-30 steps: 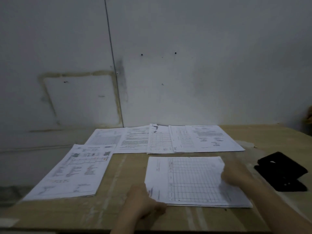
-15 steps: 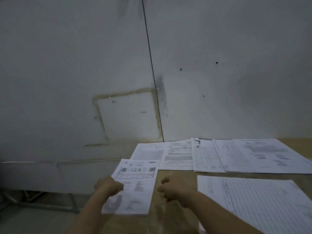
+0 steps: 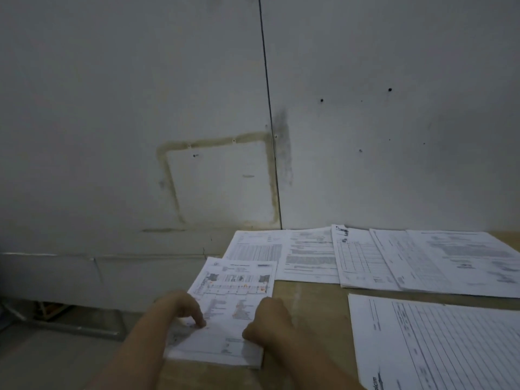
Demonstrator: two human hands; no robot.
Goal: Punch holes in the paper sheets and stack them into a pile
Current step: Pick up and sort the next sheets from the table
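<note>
Thin stack of white printed paper sheets (image 3: 235,294) lies at left edge of light wooden tabletop (image 3: 309,319), far end overlapping rear row of white printed sheets (image 3: 309,257) along grey wall (image 3: 112,108); my L hand (image 3: 183,308) bent-fingered, tips pressing top sheet; my R hand (image 3: 270,319) curled on stack's right edge; actual grip: cannot tell; white lined form (image 3: 436,347) lies to the right, apart.

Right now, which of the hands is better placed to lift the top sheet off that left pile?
Probably the right hand: its curled fingers sit at the pile's right edge. The left hand only presses a fingertip on the top sheet.
</note>
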